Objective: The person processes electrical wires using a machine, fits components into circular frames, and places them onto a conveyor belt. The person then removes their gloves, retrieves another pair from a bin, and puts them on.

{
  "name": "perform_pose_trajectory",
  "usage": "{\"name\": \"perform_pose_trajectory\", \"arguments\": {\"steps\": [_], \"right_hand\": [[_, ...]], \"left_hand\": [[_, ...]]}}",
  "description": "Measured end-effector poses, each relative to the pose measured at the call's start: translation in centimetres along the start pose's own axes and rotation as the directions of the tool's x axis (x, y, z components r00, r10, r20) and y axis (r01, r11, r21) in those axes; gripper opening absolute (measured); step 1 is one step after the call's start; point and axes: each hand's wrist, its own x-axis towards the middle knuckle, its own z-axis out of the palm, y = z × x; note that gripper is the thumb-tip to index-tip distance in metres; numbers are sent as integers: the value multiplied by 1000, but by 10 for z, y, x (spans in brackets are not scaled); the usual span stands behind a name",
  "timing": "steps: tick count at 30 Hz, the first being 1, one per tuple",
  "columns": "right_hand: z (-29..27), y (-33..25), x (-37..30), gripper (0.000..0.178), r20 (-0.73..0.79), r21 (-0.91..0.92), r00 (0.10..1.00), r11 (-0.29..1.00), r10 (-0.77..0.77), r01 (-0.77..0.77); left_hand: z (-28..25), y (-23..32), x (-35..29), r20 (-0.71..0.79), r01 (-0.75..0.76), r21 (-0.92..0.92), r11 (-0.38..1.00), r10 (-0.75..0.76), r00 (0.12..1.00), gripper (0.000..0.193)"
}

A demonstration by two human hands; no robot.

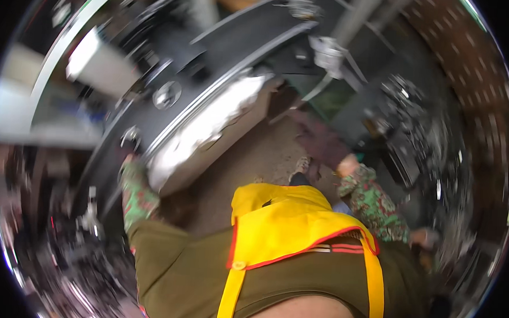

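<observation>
Head – R hand (349,164) holds limp, dk. cloth (318,138).

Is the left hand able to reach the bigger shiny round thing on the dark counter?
Probably yes. The left hand is at the dark counter, quite near the shiny round thing. A smaller shiny thing close to the hand might be slightly in the way; blur makes it hard to tell.

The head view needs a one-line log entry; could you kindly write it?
left hand: at dark grey counter, near shiny rounded item, grip blurred | right hand: at maroon cloth, grip blurred | worn: yellow apron
</observation>
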Motion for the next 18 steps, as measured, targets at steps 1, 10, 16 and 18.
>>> {"name": "perform_pose_trajectory", "arguments": {"steps": [1, 10, 16, 18], "right_hand": [[-11, -22, 0, 52, 77, -132, 988, 983, 135, -124], [-154, 130, -73, 42, -645, 37, 730, 963, 226, -266], [-227, 314, -80, 42, -737, -125, 495, 628, 460, -769], [-245, 330, -74, 43, -674, -74, 438, 536, 594, -841]], "left_hand": [[-6, 5, -10, 57, -55, -40, 998, 58, 997, 25], [36, 249, -117, 49, -389, -288, 875, 419, 907, 29], [107, 421, -251, 457, -445, -632, 634, 769, 446, 27], [121, 473, -271, 428, -559, -670, 488, 870, 246, 27]]}}
